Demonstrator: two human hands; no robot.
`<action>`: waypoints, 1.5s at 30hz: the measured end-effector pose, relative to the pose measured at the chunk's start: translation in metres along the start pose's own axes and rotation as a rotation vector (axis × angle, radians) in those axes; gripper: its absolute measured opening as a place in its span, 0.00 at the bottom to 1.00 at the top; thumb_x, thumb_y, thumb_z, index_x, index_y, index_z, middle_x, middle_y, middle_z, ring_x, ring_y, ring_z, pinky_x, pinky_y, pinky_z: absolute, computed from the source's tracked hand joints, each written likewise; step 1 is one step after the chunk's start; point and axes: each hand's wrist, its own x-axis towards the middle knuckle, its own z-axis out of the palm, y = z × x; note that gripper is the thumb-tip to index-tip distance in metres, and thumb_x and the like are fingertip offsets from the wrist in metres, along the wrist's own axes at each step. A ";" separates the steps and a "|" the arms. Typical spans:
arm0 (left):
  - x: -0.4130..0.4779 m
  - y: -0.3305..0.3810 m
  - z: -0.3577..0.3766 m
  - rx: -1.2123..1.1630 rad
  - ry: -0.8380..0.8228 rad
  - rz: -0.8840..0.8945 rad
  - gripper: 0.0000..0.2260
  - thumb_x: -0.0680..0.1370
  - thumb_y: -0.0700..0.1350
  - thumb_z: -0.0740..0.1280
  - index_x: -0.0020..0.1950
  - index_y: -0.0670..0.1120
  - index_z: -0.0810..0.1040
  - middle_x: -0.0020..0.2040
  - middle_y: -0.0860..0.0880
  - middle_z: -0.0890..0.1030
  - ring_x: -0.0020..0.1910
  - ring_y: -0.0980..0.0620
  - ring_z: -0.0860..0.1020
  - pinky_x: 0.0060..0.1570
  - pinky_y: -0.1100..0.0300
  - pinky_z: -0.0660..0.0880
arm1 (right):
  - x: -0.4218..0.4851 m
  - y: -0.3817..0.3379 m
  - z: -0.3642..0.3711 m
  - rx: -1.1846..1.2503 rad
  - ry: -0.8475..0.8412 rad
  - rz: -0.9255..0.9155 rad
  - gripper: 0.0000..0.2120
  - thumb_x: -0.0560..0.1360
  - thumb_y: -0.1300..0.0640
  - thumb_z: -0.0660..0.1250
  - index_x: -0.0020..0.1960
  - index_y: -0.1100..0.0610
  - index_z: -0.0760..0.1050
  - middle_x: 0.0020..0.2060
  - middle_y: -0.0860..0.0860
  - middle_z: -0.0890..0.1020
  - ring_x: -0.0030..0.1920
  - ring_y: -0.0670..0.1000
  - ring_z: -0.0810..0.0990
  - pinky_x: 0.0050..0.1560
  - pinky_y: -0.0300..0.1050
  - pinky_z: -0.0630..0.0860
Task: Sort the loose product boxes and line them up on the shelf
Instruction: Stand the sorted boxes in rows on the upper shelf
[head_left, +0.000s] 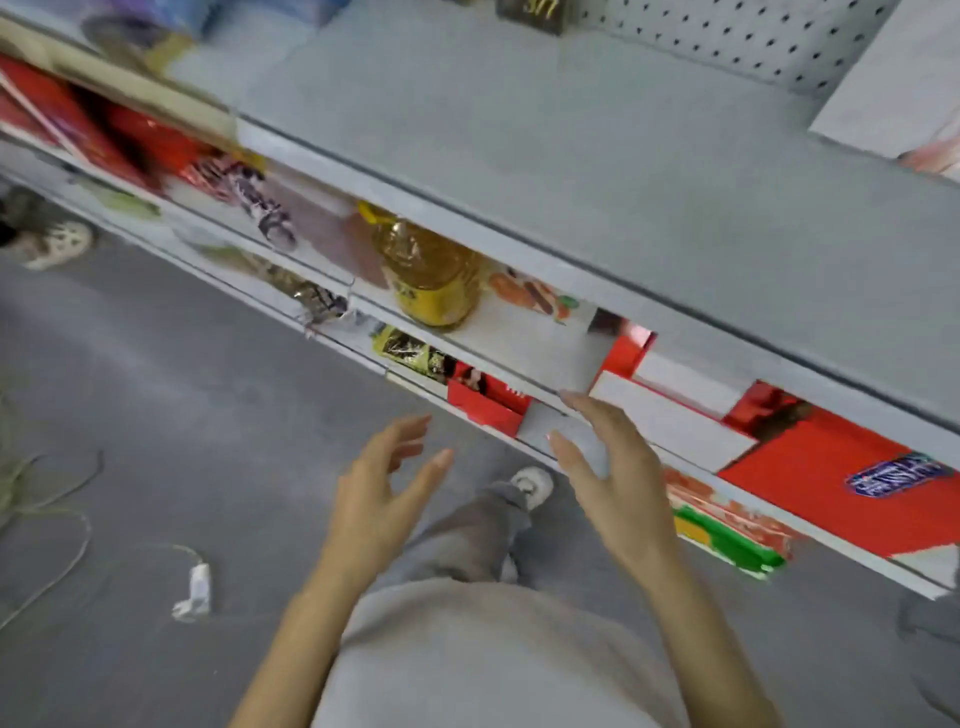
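Shelf: left hand, right hand splayed.

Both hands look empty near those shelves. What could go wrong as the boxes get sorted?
The oil bottle stands close beside the white box on the shelf in front of the right hand; pushing that box sideways might topple it. A loose cable with a white plug lies on the floor nearby and could catch a foot.
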 end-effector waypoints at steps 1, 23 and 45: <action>-0.013 -0.012 -0.013 0.005 0.035 -0.040 0.19 0.69 0.68 0.64 0.57 0.65 0.73 0.55 0.59 0.80 0.53 0.66 0.77 0.52 0.69 0.72 | -0.004 -0.006 0.013 0.017 -0.049 0.005 0.16 0.75 0.39 0.64 0.62 0.37 0.70 0.59 0.32 0.74 0.63 0.36 0.71 0.58 0.23 0.64; 0.115 -0.191 -0.402 -0.042 0.279 -0.119 0.12 0.75 0.48 0.69 0.53 0.64 0.74 0.50 0.61 0.81 0.48 0.65 0.79 0.54 0.64 0.74 | 0.170 -0.243 0.390 -0.203 -0.312 -0.226 0.16 0.75 0.44 0.66 0.62 0.43 0.73 0.59 0.39 0.75 0.61 0.42 0.73 0.64 0.48 0.71; 0.449 -0.256 -0.681 -0.045 0.461 -0.140 0.09 0.75 0.47 0.70 0.52 0.59 0.78 0.48 0.62 0.81 0.51 0.70 0.76 0.49 0.81 0.65 | 0.510 -0.455 0.644 -0.184 -0.412 -0.316 0.15 0.74 0.50 0.70 0.60 0.42 0.74 0.54 0.35 0.76 0.56 0.39 0.75 0.57 0.39 0.72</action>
